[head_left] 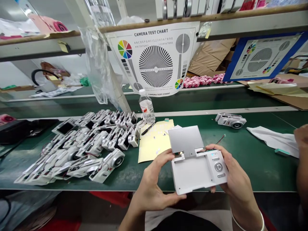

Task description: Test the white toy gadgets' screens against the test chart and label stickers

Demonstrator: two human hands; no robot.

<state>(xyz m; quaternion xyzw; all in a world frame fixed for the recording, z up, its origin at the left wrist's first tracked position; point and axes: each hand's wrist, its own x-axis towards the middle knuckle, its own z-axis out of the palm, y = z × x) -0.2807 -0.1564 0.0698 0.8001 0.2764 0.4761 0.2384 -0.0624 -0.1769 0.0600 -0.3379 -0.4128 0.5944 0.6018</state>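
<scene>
Both hands hold a white compact camera in front of me, its back facing up and its grey screen panel flipped up. My left hand grips the camera's left edge, thumb under the body. My right hand wraps round the right end, beside the round control dial. A thin red wire sticks out behind the camera.
Several white cameras lie heaped on the green bench at left. A yellow sheet, a pen and a water bottle sit in the middle. One camera and white cloth lie right. Another person's arm shows at far right. A test chart hangs behind.
</scene>
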